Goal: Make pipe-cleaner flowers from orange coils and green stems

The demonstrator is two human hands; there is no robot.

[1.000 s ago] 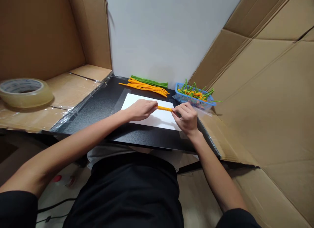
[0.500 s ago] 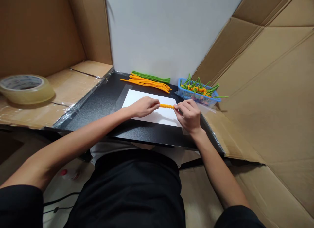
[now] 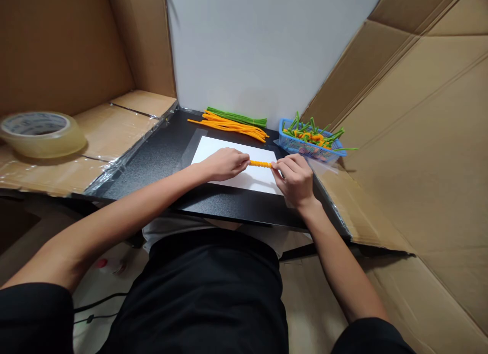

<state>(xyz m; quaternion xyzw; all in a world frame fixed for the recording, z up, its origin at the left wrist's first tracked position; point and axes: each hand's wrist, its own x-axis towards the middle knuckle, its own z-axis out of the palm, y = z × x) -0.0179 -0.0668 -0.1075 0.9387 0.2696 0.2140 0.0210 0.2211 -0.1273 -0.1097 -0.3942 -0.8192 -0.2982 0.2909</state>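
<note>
Resting at 9 o'clock on a plastic-wrapped cardboard ledge [image 3: 110,133]: one clear roll of packing tape [image 3: 41,134]. Left hand [image 3: 224,164]: fingers pressed together, pinching the left end of a crimped orange pipe cleaner [image 3: 261,164]. That stem lies level between both hands, over a white paper sheet [image 3: 215,147] on a black textured tabletop [image 3: 152,173]. Right hand [image 3: 293,180]: thumb and fingers pinching the stem's right end. At 12 o'clock from the hands, a bundle of straight orange pipe cleaners [image 3: 232,126] just beside a bundle of straight green pipe cleaners [image 3: 236,116]. At 2 o'clock, a blue plastic basket [image 3: 295,145] heaped with green and orange pipe-cleaner pieces [image 3: 312,136].
</note>
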